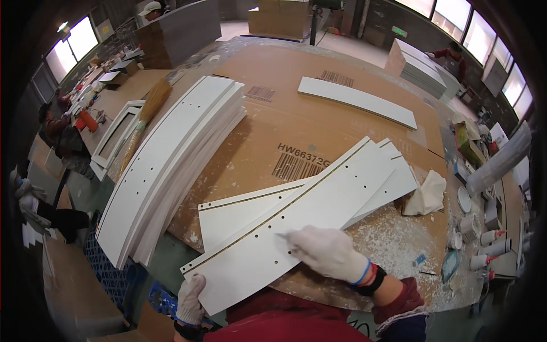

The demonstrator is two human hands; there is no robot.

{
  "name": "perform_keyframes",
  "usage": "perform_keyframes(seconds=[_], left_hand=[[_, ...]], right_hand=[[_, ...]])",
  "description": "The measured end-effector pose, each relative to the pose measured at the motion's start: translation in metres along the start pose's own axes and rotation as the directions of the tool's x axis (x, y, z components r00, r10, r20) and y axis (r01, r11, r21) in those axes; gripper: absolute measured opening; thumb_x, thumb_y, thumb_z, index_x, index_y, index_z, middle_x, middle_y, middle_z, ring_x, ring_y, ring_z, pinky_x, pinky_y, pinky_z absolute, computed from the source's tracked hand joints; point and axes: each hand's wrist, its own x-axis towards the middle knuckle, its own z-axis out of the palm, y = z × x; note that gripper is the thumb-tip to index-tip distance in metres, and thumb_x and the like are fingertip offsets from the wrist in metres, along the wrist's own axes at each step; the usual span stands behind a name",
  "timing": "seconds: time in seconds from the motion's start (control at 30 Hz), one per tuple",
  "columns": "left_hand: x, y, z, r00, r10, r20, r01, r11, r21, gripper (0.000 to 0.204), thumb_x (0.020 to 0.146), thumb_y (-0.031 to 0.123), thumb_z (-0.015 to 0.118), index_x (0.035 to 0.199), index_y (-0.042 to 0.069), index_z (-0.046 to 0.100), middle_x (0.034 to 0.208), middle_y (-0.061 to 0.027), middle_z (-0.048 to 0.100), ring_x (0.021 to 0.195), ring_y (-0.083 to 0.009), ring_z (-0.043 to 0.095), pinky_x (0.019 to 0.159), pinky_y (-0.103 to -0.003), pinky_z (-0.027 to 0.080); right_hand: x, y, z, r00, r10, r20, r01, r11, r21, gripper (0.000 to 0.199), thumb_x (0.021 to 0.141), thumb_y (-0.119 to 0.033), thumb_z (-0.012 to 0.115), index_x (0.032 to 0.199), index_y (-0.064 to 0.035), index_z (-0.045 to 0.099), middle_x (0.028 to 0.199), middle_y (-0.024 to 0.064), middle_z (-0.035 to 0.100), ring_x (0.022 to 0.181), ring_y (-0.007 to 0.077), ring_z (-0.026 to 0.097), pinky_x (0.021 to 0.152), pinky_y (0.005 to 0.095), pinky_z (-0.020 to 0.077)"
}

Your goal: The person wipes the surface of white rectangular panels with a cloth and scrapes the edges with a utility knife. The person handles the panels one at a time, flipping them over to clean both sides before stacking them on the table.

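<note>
A long white panel [268, 228] with drilled holes and a groove along one long edge slants across the table before me. My left hand [191, 299], in a white glove, grips its near left corner, thumb on top. Over the panel's near edge my right hand [327, 253], gloved as well, is closed with the fingers together. A thin greyish blur [281, 239] shows at its fingertips; I cannot make out what it is. Beneath the panel lie other white panels [228, 214], fanned out at a different angle.
To the left stands a tall stack of white panels [154, 154], with a straw broom [155, 100] beside it. One white strip [356, 102] lies farther back on the cardboard [256, 131]. A cloth [427, 194], white debris [393, 242] and several bottles [484, 261] are at the right. Other people work farther off.
</note>
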Motion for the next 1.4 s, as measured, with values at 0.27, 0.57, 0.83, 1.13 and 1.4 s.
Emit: perform_keyframes(seconds=[0.27, 0.57, 0.83, 1.13, 1.4], left_hand=[[0.008, 0.001, -0.005, 0.999, 0.039, 0.005, -0.039, 0.991, 0.131, 0.038, 0.092, 0.017, 0.054, 0.122, -0.006, 0.049, 0.103, -0.0128, 0.062, 0.081, -0.0211, 0.066, 0.073, -0.033, 0.058], [0.006, 0.011, -0.013, 0.995, -0.09, 0.038, 0.079, 0.969, 0.234, 0.045, 0.094, 0.021, 0.057, 0.132, -0.002, 0.046, 0.119, -0.0163, 0.06, 0.105, -0.0264, 0.062, 0.088, -0.039, 0.053], [0.012, 0.011, -0.019, 0.994, -0.05, 0.093, 0.026, 0.97, 0.241, 0.05, 0.095, 0.025, 0.057, 0.134, -0.002, 0.043, 0.121, -0.0177, 0.058, 0.104, -0.0288, 0.063, 0.088, -0.04, 0.054], [0.007, 0.013, -0.023, 0.995, -0.091, -0.026, 0.095, 0.964, 0.249, 0.048, 0.095, 0.021, 0.057, 0.135, -0.001, 0.042, 0.125, -0.018, 0.056, 0.11, -0.0284, 0.059, 0.092, -0.041, 0.051], [0.011, 0.014, -0.015, 0.997, -0.071, -0.041, 0.08, 0.952, 0.295, 0.046, 0.095, 0.023, 0.059, 0.132, -0.001, 0.046, 0.121, -0.0156, 0.059, 0.107, -0.0256, 0.059, 0.09, -0.039, 0.05]], right_hand=[[0.015, 0.022, 0.025, 0.992, -0.125, 0.014, 0.125, 0.98, -0.155, 0.017, 0.087, -0.014, 0.052, 0.103, -0.0089, 0.055, 0.082, 0.0092, 0.057, 0.07, 0.0256, 0.065, 0.057, 0.0359, 0.0525], [-0.012, 0.209, -0.103, 0.756, 0.5, -0.423, -0.649, 0.66, -0.38, 0.017, 0.092, -0.023, 0.052, 0.096, -0.0065, 0.057, 0.09, 0.0198, 0.064, 0.085, 0.0364, 0.064, 0.072, 0.0472, 0.0513], [0.049, 0.143, -0.078, 0.936, 0.23, -0.267, -0.277, 0.949, -0.152, 0.019, 0.09, -0.019, 0.056, 0.103, -0.0064, 0.062, 0.09, 0.0161, 0.066, 0.081, 0.0326, 0.064, 0.072, 0.0397, 0.0513], [0.071, 0.139, -0.054, 0.968, 0.249, -0.04, -0.252, 0.948, -0.193, 0.016, 0.092, -0.015, 0.048, 0.099, -0.0027, 0.054, 0.09, 0.0198, 0.062, 0.085, 0.0377, 0.063, 0.075, 0.046, 0.05], [0.028, 0.249, -0.15, 0.557, 0.705, -0.439, -0.829, 0.441, -0.343, 0.02, 0.09, -0.021, 0.052, 0.1, -0.005, 0.059, 0.101, 0.0213, 0.066, 0.097, 0.0407, 0.062, 0.082, 0.05, 0.0489]])
